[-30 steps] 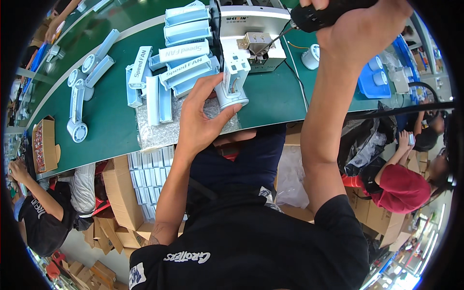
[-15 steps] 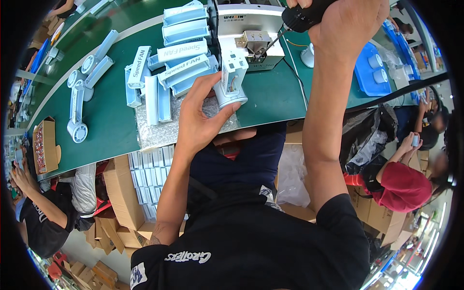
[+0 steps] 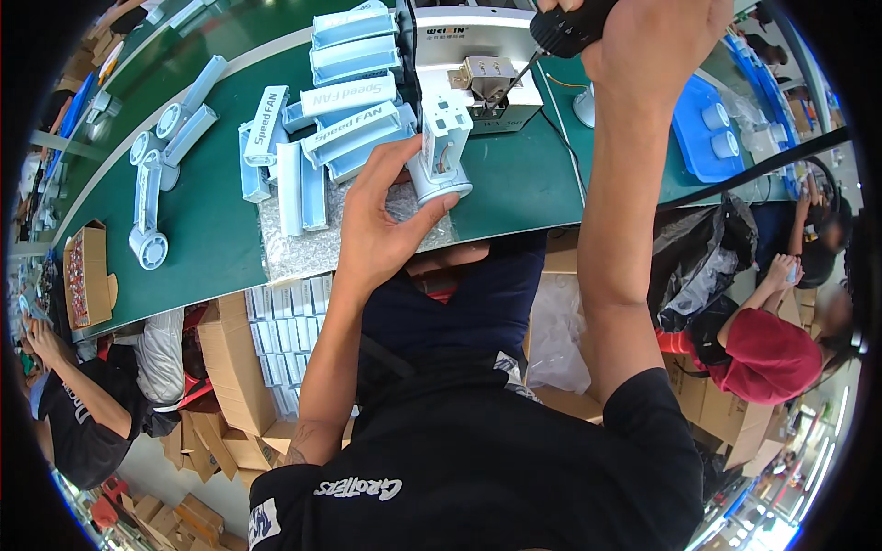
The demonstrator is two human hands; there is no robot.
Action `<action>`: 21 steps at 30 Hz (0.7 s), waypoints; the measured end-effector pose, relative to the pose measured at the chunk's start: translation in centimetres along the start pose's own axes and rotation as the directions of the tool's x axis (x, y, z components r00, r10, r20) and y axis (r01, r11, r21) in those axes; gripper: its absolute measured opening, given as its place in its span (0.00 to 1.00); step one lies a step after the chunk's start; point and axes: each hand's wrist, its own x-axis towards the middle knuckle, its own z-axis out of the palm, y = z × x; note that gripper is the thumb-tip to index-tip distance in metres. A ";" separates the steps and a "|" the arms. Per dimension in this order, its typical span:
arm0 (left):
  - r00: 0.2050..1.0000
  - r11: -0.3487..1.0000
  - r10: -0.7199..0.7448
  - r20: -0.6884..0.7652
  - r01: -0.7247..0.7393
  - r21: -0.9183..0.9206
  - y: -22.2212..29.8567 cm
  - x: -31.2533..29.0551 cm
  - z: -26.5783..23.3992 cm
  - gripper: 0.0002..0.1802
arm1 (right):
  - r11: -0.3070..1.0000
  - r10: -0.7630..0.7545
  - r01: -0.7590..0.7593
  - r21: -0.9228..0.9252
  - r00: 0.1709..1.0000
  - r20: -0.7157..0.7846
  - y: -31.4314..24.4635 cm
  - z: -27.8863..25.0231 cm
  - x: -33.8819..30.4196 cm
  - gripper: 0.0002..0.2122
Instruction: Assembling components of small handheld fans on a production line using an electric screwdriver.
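Black driver [image 3: 565, 33] at metal feeder [image 3: 490, 70]

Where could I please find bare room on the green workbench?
One bare patch of workbench lies right of the upright fan housing in the left hand, in front of the screw feeder. Another lies between the fan units at left and the clear plastic wrap. Light-blue casings crowd the space left of the feeder.

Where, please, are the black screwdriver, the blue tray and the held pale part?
Black screwdriver [image 3: 571, 33]: head view, dark body.
Blue tray [image 3: 692, 129]: head view, bare floor.
Held pale part [image 3: 446, 135]: head view, upright section.
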 end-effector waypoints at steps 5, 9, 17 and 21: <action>1.000 1.000 0.003 0.000 -0.003 0.006 0.2 0.0 0.0 0.33 | 0.374 -0.268 0.408 -0.833 0.907 0.324 -1.8 -1.6 -1.3 0.26; 1.000 0.999 -0.008 -0.001 0.008 0.039 0.4 0.0 -0.1 0.33 | 0.198 -0.390 0.450 -0.871 0.851 0.351 -2.2 -0.6 -1.6 0.27; 1.000 1.000 0.009 -0.002 -0.009 0.027 0.2 0.0 0.1 0.33 | 0.389 -0.254 0.569 -0.725 0.822 0.509 -1.9 -2.7 0.3 0.22; 1.000 1.000 -0.001 0.006 0.001 0.005 0.2 0.0 0.0 0.33 | 0.394 -0.253 0.566 -0.724 0.824 0.506 -1.8 -2.5 0.4 0.22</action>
